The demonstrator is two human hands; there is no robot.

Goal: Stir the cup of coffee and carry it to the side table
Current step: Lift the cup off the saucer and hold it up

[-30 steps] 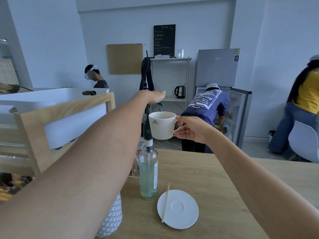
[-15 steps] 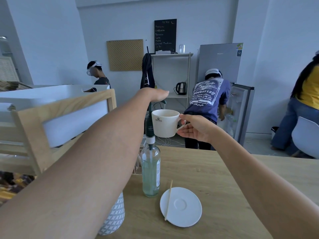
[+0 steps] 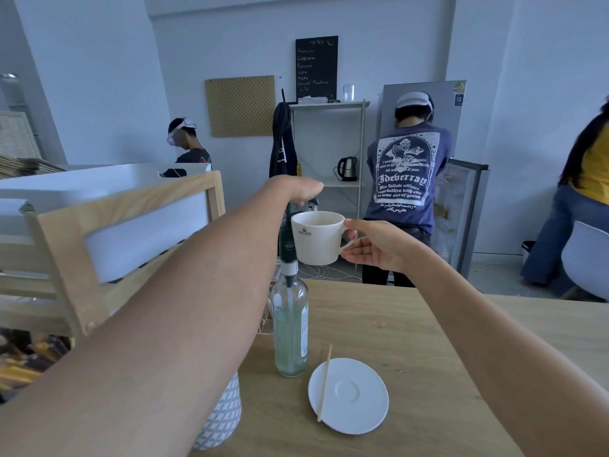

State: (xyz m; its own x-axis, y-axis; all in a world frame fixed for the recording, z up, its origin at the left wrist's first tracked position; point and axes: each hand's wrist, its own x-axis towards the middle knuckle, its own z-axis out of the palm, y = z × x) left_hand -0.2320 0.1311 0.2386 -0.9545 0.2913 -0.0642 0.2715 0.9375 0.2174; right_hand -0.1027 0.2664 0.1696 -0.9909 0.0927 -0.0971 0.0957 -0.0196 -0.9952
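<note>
Head view: the left hand (image 3: 296, 189) presses palm-down on the pump top of a clear glass bottle with a dark green neck (image 3: 290, 311); its fingers cannot be told. Just right, a white ceramic cup (image 3: 316, 237) hangs above the light wooden table (image 3: 412, 341), the right hand (image 3: 379, 245) pinching its handle. Below lies a white round saucer (image 3: 349, 395) bearing a thin wooden stir stick (image 3: 324, 382).

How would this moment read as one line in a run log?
right hand: holds cup by handle, aloft | left hand: on pump bottle | stir stick: on saucer
</note>
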